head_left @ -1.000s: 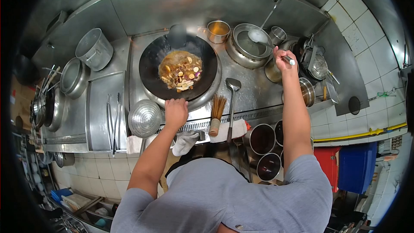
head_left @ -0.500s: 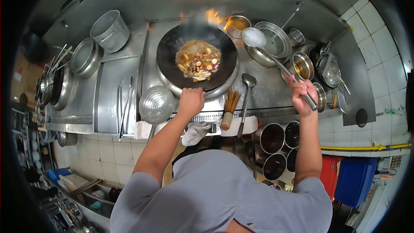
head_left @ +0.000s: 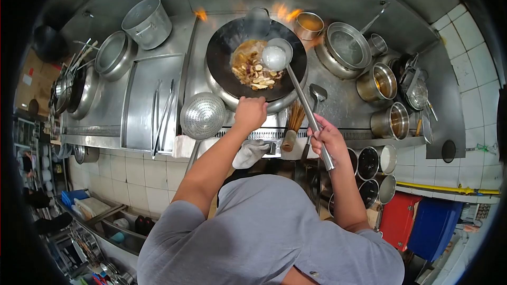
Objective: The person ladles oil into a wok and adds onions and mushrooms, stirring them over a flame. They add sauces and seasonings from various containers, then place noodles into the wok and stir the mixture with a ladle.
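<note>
A black wok (head_left: 217, 60) sits on the burner with sliced, browned food in brothy sauce (head_left: 259, 71) in it. My left hand (head_left: 251, 113) is closed at the wok's near edge; its fingers hide the exact part gripped. In my right hand (head_left: 327, 136) is the long handle of a ladle (head_left: 301, 92). The ladle's bowl, with a whitish content, hangs over the right side of the food. Between my hands lie a bamboo wok brush (head_left: 293, 124) and a wok spatula (head_left: 318, 93). A perforated skimmer (head_left: 202, 116) rests left of my left hand.
Flames (head_left: 287, 12) rise behind the wok. A small pot of amber liquid (head_left: 309, 25) stands at its back right. Farther right are a pan with a strainer (head_left: 348, 45) and metal pots (head_left: 377, 82). Tongs (head_left: 162, 119) and a tall pot (head_left: 147, 23) are on the left.
My right hand has swung left, bringing the ladle from beside the right-hand pan to over the wok. My left hand stays at the wok's edge. The view has shifted slightly.
</note>
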